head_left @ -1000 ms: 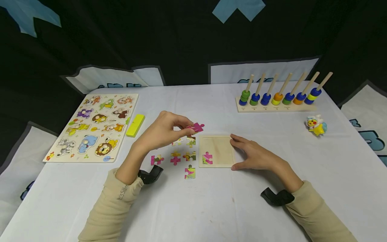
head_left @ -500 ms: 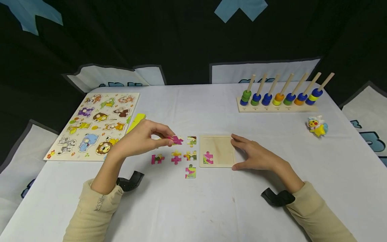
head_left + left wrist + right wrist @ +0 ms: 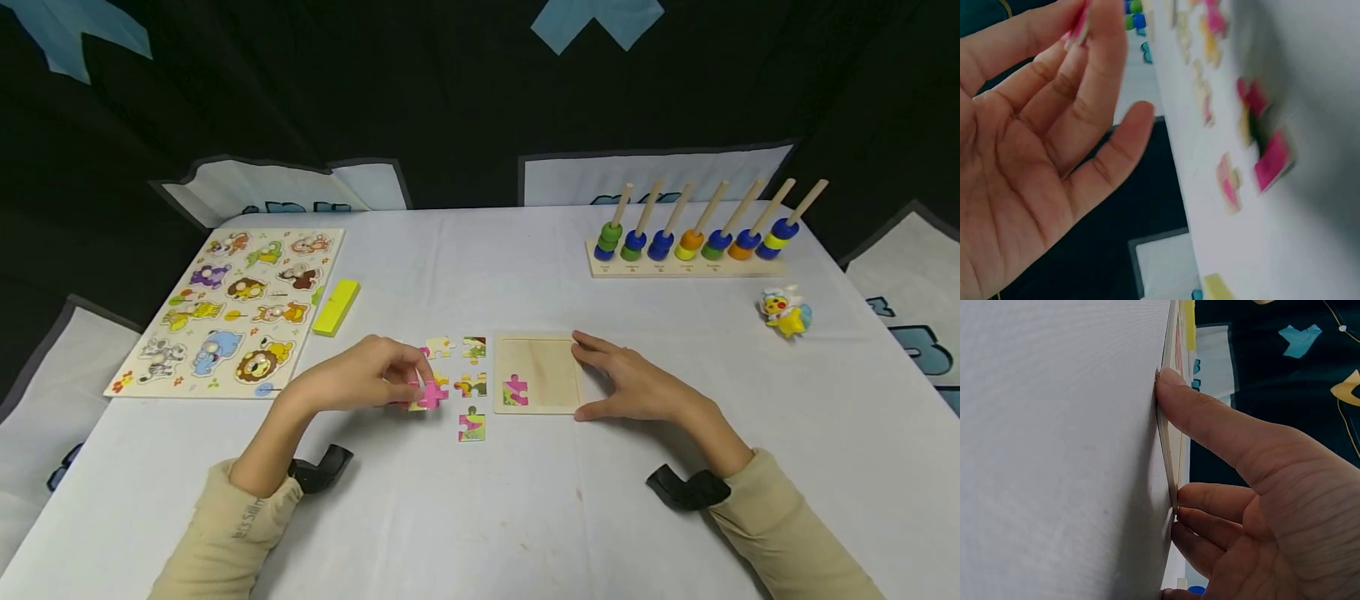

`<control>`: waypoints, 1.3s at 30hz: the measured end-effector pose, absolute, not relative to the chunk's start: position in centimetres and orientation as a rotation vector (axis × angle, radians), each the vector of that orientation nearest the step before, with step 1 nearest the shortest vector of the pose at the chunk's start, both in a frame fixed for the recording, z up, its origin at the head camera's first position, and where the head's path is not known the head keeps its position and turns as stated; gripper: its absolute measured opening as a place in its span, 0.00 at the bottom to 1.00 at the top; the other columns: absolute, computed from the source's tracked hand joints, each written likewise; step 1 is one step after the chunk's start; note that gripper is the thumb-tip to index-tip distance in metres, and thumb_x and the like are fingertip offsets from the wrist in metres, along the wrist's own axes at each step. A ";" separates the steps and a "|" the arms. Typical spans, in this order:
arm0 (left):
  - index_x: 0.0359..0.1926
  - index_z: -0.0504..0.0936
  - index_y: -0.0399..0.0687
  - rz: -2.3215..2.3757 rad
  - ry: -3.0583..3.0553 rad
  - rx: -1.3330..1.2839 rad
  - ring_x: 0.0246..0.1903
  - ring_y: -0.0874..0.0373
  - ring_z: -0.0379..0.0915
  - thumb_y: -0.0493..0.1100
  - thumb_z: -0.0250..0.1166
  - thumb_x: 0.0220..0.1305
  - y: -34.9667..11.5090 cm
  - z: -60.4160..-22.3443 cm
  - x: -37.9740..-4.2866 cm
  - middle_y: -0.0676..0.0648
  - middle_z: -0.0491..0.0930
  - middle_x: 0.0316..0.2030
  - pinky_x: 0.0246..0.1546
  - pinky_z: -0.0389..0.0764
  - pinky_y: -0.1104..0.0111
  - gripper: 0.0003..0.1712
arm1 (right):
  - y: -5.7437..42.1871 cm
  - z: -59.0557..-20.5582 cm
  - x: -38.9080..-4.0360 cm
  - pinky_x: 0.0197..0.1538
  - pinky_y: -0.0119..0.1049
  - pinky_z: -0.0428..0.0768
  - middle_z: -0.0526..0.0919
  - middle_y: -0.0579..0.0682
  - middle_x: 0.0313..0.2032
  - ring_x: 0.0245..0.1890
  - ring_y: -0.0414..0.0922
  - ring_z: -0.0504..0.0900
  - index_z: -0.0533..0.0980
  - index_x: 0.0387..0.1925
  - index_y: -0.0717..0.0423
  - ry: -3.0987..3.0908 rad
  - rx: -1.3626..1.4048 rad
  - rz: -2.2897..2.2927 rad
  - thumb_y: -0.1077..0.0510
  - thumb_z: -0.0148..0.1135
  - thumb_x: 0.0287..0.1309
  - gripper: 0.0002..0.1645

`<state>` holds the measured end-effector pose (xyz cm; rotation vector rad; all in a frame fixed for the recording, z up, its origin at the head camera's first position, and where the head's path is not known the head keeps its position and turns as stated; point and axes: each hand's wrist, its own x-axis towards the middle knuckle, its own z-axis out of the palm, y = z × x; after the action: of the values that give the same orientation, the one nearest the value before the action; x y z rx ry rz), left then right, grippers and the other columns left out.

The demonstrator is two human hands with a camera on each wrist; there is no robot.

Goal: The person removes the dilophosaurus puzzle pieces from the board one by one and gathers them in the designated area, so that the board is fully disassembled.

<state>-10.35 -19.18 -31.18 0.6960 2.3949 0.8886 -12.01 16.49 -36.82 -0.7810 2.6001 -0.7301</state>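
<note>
My left hand [image 3: 367, 375] pinches a pink jigsaw piece [image 3: 432, 396] between thumb and fingertips, over the left side of a group of loose pieces. In the left wrist view, part of that piece shows at the fingertips. Several loose jigsaw pieces [image 3: 472, 426] in pink, yellow and green lie on the white cloth; my left hand partly hides some. To their right is a shallow square wooden puzzle tray [image 3: 543, 362] with one pink and green piece [image 3: 515, 390] at its lower left. My right hand [image 3: 630, 379] rests along the tray's right edge, thumb and fingers spread and touching it.
An animal puzzle board [image 3: 232, 312] lies at the left, with a yellow block [image 3: 337, 307] beside it. At the back right stands a peg counting stand [image 3: 686, 268] with coloured rings. A small toy figure [image 3: 785, 311] sits in front of the stand.
My left hand, pinching the pink piece, has moved left from beside the tray, then down toward the table among the loose pieces. The right hand and the tray have stayed put.
</note>
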 end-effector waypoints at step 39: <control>0.20 0.84 0.53 0.427 2.664 0.705 0.23 0.66 0.68 0.36 0.73 0.48 -16.2 -32.9 -8.7 0.59 0.76 0.15 0.28 0.70 0.72 0.08 | 16.4 -36.7 -12.0 0.68 0.58 0.59 0.52 0.62 0.73 0.73 0.61 0.52 0.59 0.68 0.69 2.589 -0.765 -0.732 0.46 0.76 0.43 0.57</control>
<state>-8.66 -16.22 -32.87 0.7051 2.6639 0.4268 -12.04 16.44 -36.74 -0.7651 2.5889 -0.7320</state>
